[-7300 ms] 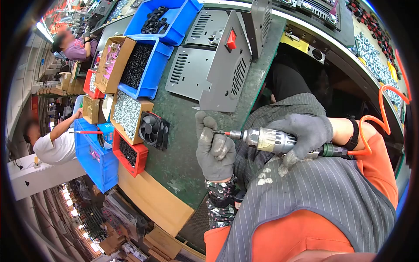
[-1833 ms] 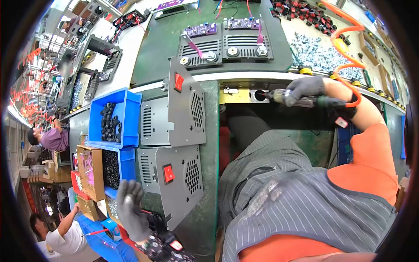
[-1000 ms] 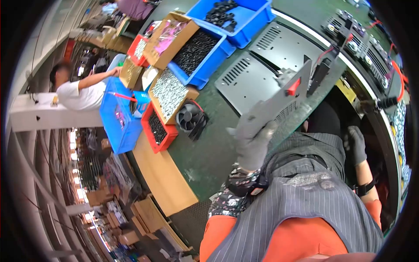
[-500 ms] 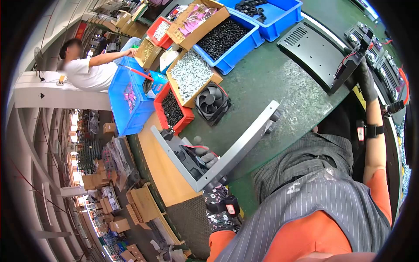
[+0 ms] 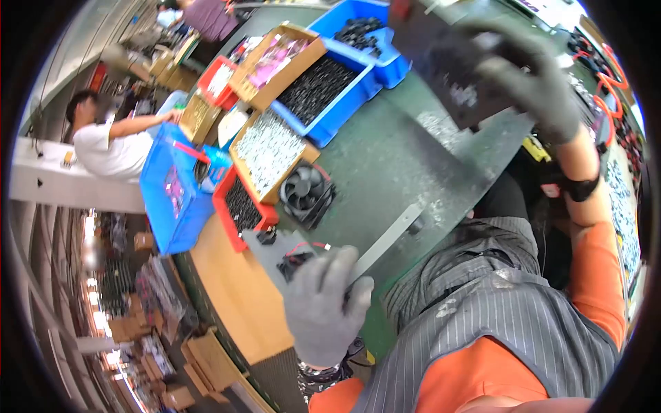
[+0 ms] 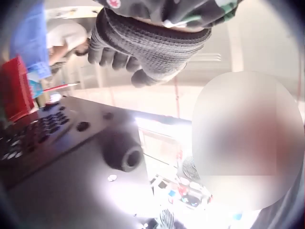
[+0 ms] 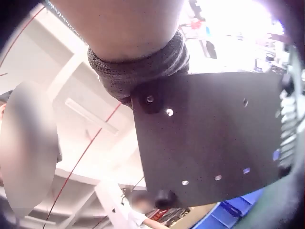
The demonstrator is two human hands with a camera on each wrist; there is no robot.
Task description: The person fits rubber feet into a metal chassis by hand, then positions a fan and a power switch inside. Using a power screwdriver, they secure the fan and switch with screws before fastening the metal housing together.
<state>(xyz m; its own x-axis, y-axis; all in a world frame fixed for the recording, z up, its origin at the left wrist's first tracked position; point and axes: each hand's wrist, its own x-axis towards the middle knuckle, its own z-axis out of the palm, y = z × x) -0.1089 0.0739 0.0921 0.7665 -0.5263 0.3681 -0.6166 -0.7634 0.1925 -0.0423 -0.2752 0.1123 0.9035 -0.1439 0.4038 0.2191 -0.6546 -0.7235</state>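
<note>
In the head view my gloved left hand [image 5: 327,306] has its fingers extended over a bent metal panel [image 5: 389,241] with a fan and wires. The left wrist view shows this hand [image 6: 143,45] apart from a dark vented panel [image 6: 86,167] with a rubber foot [image 6: 129,157]. My gloved right hand [image 5: 533,79] holds a second dark panel [image 5: 444,62] raised over the green bench. In the right wrist view that panel [image 7: 209,138] hides the fingers of the right hand [image 7: 143,74]; its holes and a foot [image 7: 165,199] are visible.
Beside the left panel stand a loose black fan [image 5: 306,193], a red bin [image 5: 220,227] and a cardboard box of silver screws [image 5: 237,148]. Blue bins [image 5: 375,76] hold black parts. An orange coiled hose [image 5: 609,89] hangs at right. A person in white [image 5: 103,148] sits beyond.
My left hand has let go of the fan-fitted panel, which now lies lower, and is over it. My right hand has lifted the other panel off the bench, up and leftward.
</note>
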